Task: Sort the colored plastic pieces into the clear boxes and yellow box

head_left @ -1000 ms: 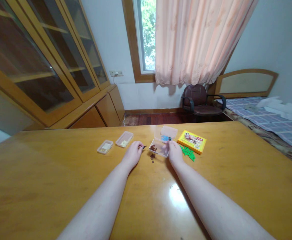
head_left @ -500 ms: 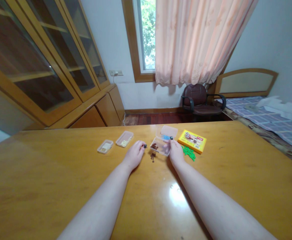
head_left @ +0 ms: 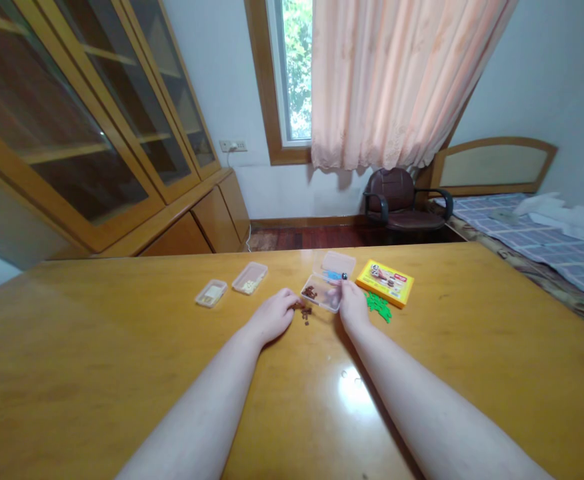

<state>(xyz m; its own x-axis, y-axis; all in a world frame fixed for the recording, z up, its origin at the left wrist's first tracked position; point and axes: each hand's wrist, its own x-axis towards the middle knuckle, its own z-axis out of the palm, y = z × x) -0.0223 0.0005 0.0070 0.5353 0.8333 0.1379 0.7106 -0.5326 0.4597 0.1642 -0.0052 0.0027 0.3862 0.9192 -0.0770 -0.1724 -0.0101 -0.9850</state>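
My left hand (head_left: 275, 313) lies on the wooden table (head_left: 97, 347) with its fingers curled down onto a small pile of dark brown pieces (head_left: 305, 312); what its fingertips hold is hidden. My right hand (head_left: 353, 305) pinches a small dark bead (head_left: 344, 275) just above the edge of a clear plastic box (head_left: 322, 293). That box holds brown pieces and its raised lid shows blue pieces. Green pieces (head_left: 378, 307) lie right of my right hand.
Two small clear boxes (head_left: 211, 293) (head_left: 249, 277) with pale pieces sit to the left. A yellow packet (head_left: 385, 282) lies to the right. Beyond the table stand a dark armchair (head_left: 397, 200), a bed (head_left: 537, 233) and glass-fronted cabinets (head_left: 97, 133).
My left hand has moved right and down from holding a small dark piece in the air to resting on the brown pieces. My right hand has barely moved.
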